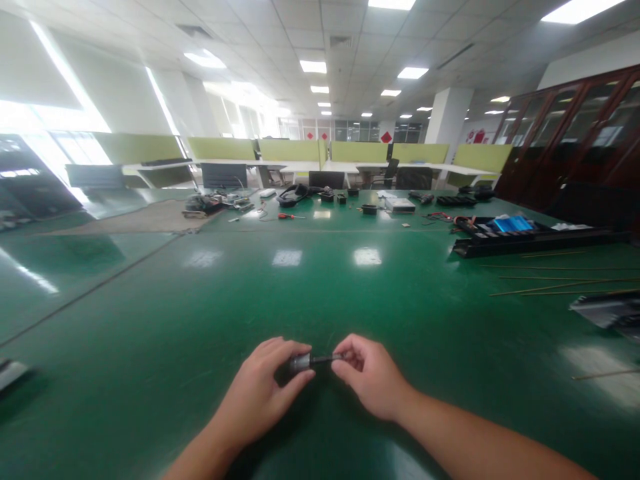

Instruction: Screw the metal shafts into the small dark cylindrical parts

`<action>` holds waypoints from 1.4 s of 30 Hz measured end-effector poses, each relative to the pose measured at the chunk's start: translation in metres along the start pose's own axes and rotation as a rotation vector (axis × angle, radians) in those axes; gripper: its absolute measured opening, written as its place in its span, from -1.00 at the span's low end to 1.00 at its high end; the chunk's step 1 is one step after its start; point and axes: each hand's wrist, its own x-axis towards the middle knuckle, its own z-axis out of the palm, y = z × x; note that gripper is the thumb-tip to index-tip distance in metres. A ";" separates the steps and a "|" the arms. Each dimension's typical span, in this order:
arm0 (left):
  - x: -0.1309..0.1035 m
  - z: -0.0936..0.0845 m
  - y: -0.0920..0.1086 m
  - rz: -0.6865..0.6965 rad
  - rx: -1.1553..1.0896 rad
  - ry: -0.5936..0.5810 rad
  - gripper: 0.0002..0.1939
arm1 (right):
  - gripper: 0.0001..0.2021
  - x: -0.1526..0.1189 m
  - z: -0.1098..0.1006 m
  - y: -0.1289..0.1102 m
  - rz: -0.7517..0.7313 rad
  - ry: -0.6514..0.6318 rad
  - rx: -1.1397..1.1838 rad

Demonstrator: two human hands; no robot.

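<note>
Low in the middle of the head view, a small grey cylindrical part [301,363] lies sideways above the green tabletop [320,300]. My left hand [263,380] grips it between the thumb and fingers. A thin dark rod [321,360] runs from the cylinder's right end to my right hand [370,373]. The thumb and fingertips of that hand are pinched on the rod's far end, which they partly hide. The rod and cylinder are in line; whether they are joined, I cannot tell. Blur hides the part's exact kind.
A screwdriver [289,216] with an orange handle lies farther back, near several small black boxes and a white box [400,205]. At right are a black tray [530,237] with a blue item and several thin rods [560,278]. A seam crosses the table at left.
</note>
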 end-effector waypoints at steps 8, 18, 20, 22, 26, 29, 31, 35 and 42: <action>0.002 0.000 0.002 -0.018 -0.021 0.003 -0.76 | -0.93 0.001 -0.001 0.000 -0.003 -0.002 0.000; 0.001 -0.002 0.000 -0.024 -0.007 0.001 -0.75 | -0.94 0.001 0.000 0.001 0.007 -0.002 0.032; 0.002 -0.001 -0.001 -0.025 -0.004 0.004 -0.74 | -0.93 0.001 0.000 0.001 0.008 -0.009 0.051; 0.002 -0.001 -0.002 -0.024 -0.002 0.009 -0.74 | -0.94 0.001 0.000 0.002 0.009 -0.011 0.055; 0.001 -0.002 -0.001 -0.019 0.000 0.014 -0.73 | -0.93 0.002 0.000 0.003 0.003 -0.006 0.046; 0.001 -0.003 -0.001 -0.018 0.001 0.012 -0.74 | -0.92 0.002 0.001 0.004 0.006 -0.009 0.055; 0.002 -0.003 -0.001 -0.018 0.001 0.012 -0.74 | -0.93 0.002 0.001 0.004 0.010 -0.007 0.055; 0.002 -0.003 0.000 -0.017 0.004 0.031 -0.74 | -0.93 0.002 0.002 0.004 0.007 0.008 0.046; 0.002 -0.005 0.002 -0.021 -0.008 0.045 -0.75 | -0.93 0.002 0.001 0.002 0.015 0.001 0.028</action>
